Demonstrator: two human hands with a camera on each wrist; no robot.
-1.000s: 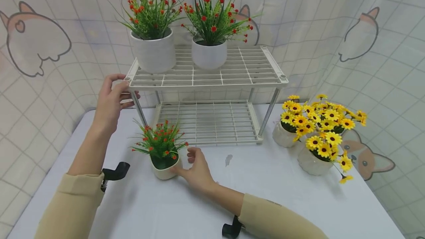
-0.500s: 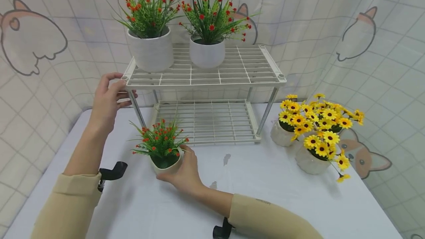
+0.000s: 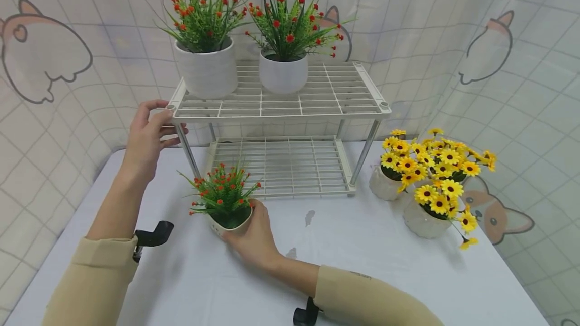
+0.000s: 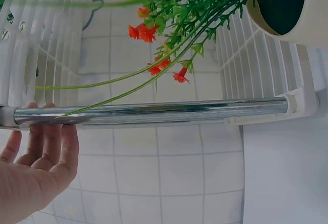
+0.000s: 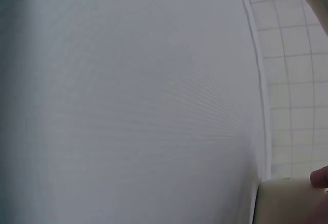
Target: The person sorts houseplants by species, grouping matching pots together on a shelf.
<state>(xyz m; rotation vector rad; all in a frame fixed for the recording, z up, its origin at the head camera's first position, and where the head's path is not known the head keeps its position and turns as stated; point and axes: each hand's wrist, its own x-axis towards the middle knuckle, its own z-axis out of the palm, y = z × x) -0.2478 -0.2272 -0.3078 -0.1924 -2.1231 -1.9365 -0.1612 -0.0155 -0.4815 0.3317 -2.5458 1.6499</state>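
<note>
My right hand (image 3: 257, 239) holds a small potted plant (image 3: 225, 192) by its cream pot, thumb at the near side and fingers round the right side. The plant has green blades and tiny red flowers, in front of the rack's left front corner. In the right wrist view, the thumb (image 5: 320, 178) lies against the pot (image 5: 284, 201). My left hand (image 3: 146, 137) grips the white two-tier wire rack (image 3: 281, 115) at its upper left corner, with several fingers (image 4: 51, 147) curled behind the metal post (image 4: 169, 113).
Two larger white pots with red-flowered plants (image 3: 206, 72) (image 3: 283, 74) stand on the upper shelf. Two pots of yellow flowers (image 3: 385, 185) (image 3: 426, 219) are on the white table (image 3: 362, 280) at the right. A tile-patterned curtain (image 3: 534, 114) hangs behind.
My right hand has closed round the small pot, which has turned and shifted slightly right. The left hand has kept its place on the rack.
</note>
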